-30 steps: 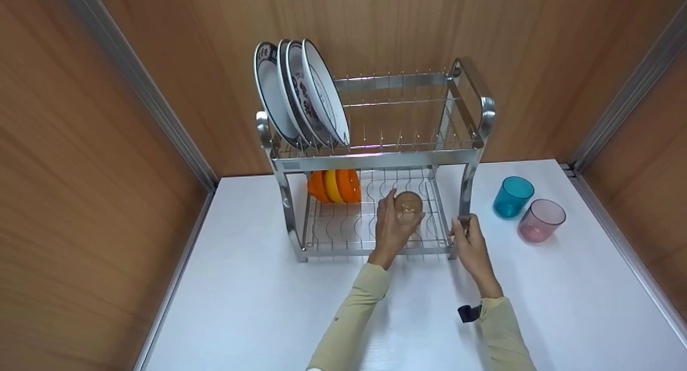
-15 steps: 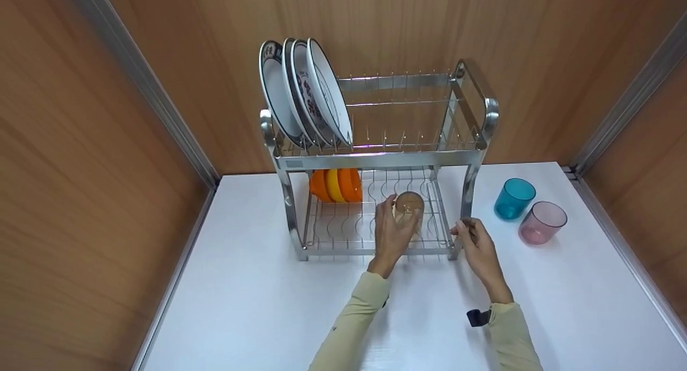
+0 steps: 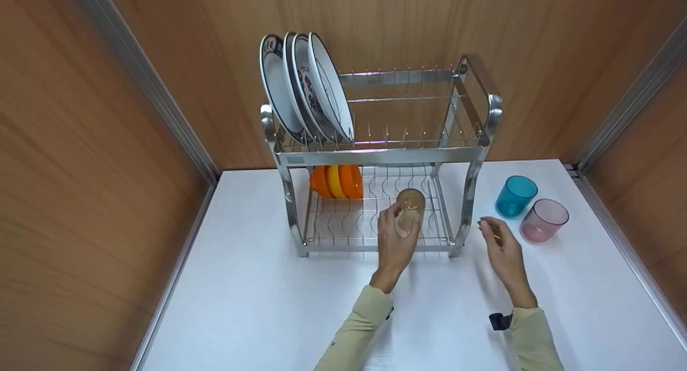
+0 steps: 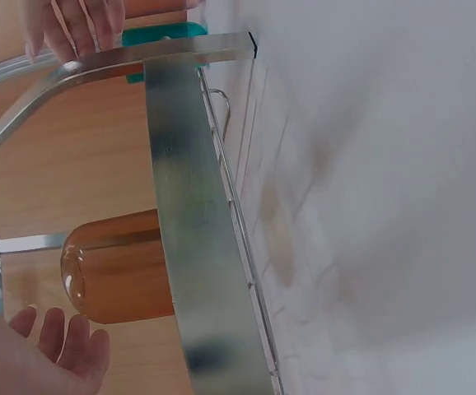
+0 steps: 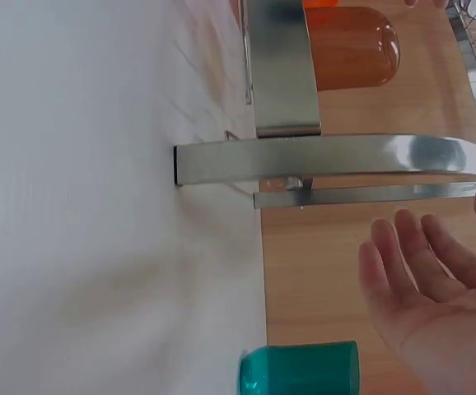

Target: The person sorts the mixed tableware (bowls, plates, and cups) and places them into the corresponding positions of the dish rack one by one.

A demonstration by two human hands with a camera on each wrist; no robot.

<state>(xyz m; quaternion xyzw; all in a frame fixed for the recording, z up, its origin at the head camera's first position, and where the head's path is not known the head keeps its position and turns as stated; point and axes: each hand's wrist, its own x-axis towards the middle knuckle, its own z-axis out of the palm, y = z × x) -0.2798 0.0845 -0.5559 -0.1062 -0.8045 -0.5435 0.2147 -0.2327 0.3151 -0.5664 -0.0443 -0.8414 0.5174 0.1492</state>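
An amber glass [image 3: 412, 198] stands upside down on the lower tier of the metal dish rack [image 3: 375, 156], toward its right side. My left hand [image 3: 396, 245] is just in front of it; in the left wrist view, the fingers [image 4: 75, 341] are spread slightly apart from the glass. To the right of the rack, my right hand [image 3: 507, 257] hovers with loosely bent fingers and holds nothing. Nearest to that hand are a pink glass [image 3: 543, 220] and a teal glass [image 3: 516, 196], both upright on the white table [image 3: 257, 296].
Several plates [image 3: 306, 89] lean in the left of the upper tier. Below them, orange and yellow bowls [image 3: 337, 182] stand on edge in the lower tier's left. Wooden panels [image 3: 397, 16] enclose the table at the back and sides.
My right hand has let go of the rack's right front leg and moved right. My left hand, earlier around the amber glass, has loosened and drawn back slightly toward me.
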